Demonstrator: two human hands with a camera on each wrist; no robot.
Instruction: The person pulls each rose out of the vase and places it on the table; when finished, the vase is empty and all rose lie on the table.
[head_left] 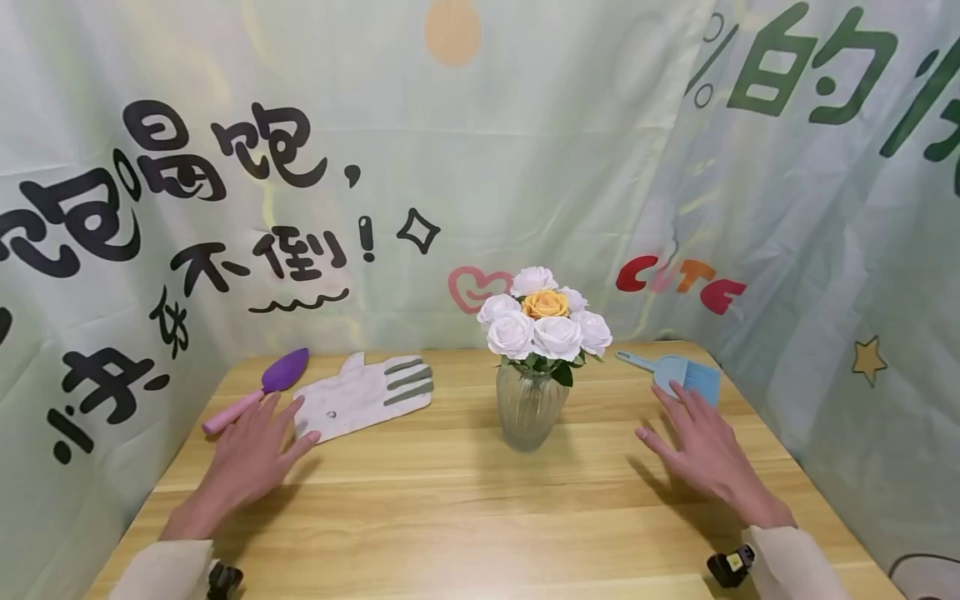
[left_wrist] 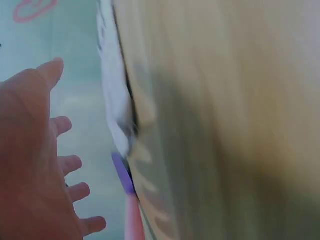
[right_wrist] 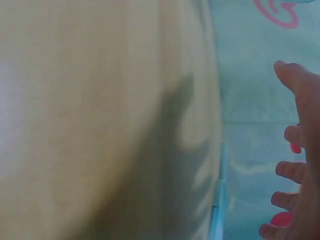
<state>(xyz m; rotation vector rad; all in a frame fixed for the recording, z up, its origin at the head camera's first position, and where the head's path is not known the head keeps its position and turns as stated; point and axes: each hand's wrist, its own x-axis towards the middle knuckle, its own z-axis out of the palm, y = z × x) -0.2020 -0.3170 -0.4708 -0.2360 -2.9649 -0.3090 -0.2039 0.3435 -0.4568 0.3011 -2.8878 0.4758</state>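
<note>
In the head view my left hand hovers over the table's left side, fingers spread and holding nothing. Just beyond it lie a trowel with a purple blade and pink handle, and a white work glove with grey-striped fingers. My right hand is raised over the right side, also spread and holding nothing. Past its fingertips lies a small blue dustpan with a brush. Between the hands, farther back, stands a ribbed glass vase of white roses around one yellow rose.
The wooden table reaches back to a printed cloth curtain, which also hangs along both sides. Dark wrist devices sit at both cuffs. A dark cable runs at the lower right, off the table.
</note>
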